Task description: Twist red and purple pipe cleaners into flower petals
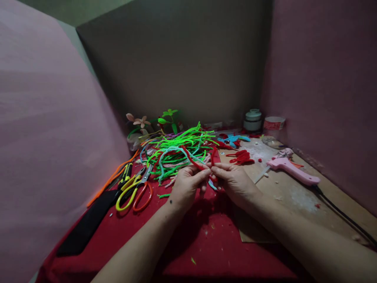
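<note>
From here I see the left hand [187, 182] and right hand [232, 179] close together, each pinching the red fuzzy stem [194, 162] between thumb and fingers. It lies between the fingertips, one length rising beyond them toward the pile of green stems [185, 145]. The scissors [134, 196] rest left of the hands; the pink glue gun [294, 169] lies to their right on a tan board [282, 208].

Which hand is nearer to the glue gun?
Right. The right hand is just to the left of the glue gun, on its nozzle side; the left hand is farther left, beyond the right.
</note>
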Available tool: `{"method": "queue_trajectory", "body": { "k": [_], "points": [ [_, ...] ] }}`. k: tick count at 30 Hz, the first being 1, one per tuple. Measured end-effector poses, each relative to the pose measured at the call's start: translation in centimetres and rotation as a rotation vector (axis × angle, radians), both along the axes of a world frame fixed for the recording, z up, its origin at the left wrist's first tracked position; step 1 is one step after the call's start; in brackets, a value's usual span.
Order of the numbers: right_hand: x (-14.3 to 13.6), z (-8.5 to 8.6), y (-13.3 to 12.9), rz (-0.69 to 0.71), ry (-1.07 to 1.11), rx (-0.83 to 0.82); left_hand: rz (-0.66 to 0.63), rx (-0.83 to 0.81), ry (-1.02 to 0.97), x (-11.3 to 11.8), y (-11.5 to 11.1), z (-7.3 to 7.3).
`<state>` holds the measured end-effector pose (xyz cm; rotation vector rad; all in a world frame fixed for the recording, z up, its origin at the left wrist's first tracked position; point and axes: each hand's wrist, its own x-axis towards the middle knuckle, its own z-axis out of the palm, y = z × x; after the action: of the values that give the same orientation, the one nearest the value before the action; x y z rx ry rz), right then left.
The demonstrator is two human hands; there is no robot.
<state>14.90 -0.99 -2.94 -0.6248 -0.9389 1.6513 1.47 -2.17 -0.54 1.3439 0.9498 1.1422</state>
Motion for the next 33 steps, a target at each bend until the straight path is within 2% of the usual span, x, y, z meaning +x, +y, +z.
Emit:
{"method": "queue_trajectory", "body": {
  "k": [6,12,15,19,22,33],
  "points": [
    [-0.2,0.4,-0.5,-0.026,-0.093,0.062,0.023,-0.042,-0.072,-0.4,0.1,-0.4],
    [-0.2,0.3,-0.6,0.013,-0.15,0.16,-0.113,-0.14,-0.09,-0.9,0.3,-0.3],
    [-0.3,0.0,-0.6,0.046,-0.108,0.105,-0.11,-0.162,-0.088,-1.2,0.4,-0.4],
    [-0.4,-0.2,-0.6,0.158,-0.023,-0.025,0.025,-0.068,-0.097,-1.3,0.5,-0.6],
    [-0.4,-0.4,-0.5,0.223,-0.041,-0.077,0.096,-0.029,-0.123,-1.5,0.7,-0.7],
    [-0.2,-0.5,-0.9,0.22,-0.178,-0.061,0.001,-0.1,0.012,-1.4,0.3,-0.8]
  ]
}}
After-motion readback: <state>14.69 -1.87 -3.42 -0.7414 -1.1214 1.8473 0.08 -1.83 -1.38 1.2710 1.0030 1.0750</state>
